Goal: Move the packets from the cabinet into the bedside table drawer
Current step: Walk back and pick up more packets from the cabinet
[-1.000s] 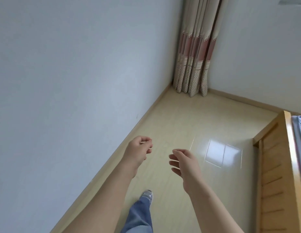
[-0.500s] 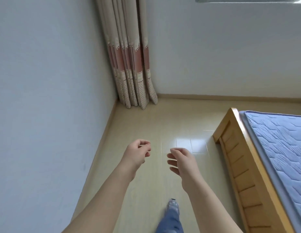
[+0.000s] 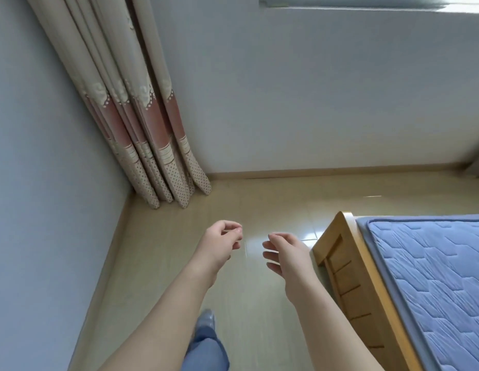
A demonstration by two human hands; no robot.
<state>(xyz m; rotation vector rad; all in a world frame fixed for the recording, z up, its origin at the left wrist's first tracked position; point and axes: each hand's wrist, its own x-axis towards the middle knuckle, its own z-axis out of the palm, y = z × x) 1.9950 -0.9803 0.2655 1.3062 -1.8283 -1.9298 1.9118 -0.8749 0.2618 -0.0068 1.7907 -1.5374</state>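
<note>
No packets, cabinet or drawer in view. Both empty: left hand [image 3: 219,243], right hand [image 3: 289,254], fingers loosely curled. Guess packets are light, soft, slippery; pinch across the flat faces.

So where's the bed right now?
Head view, lower right: the bed, its wooden corner showing just right of the right hand; curtain at upper left.

Soft, even daylight from the pale bright window strip [image 3: 353,0] at top right; shadows faint. White glare on the glossy beige tiled floor [image 3: 309,234] near the middle. Sharp at centre, bowed by wide-angle distortion toward the edges.
</note>
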